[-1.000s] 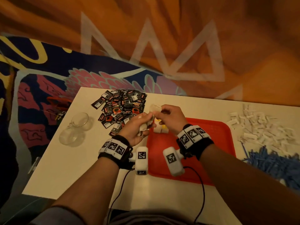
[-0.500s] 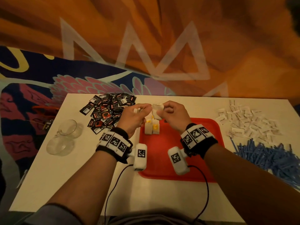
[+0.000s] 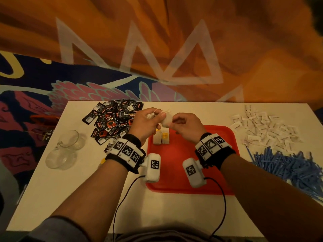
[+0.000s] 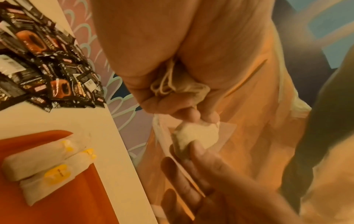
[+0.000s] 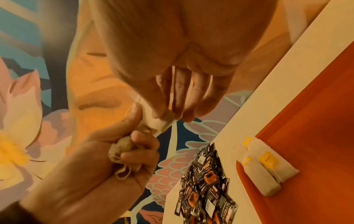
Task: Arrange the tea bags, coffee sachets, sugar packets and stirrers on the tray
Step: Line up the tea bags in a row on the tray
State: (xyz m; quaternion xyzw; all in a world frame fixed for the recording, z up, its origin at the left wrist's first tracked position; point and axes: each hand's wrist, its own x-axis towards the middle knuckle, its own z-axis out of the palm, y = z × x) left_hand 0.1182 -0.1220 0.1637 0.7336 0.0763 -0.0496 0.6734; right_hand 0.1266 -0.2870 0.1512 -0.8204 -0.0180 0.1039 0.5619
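The right hand (image 3: pixel 185 127) and the left hand (image 3: pixel 146 124) met above the tabletop (image 3: pixel 73 189) at the red tray's (image 3: pixel 176 172) far left corner, both pinching one tea bag (image 3: pixel 166 120) between them; the left also clutched a bunched wad of bags and string (image 4: pixel 178 89). Two tea bags (image 3: pixel 161 137) lay side by side just below, long axes running toward the far edge. Judging by that row, the free spot was to their right, nearer the right hand, with bare tray beyond. Coffee sachets (image 3: pixel 113 121) lay left, sugar packets (image 3: pixel 265 126) and stirrers (image 3: pixel 288 163) right.
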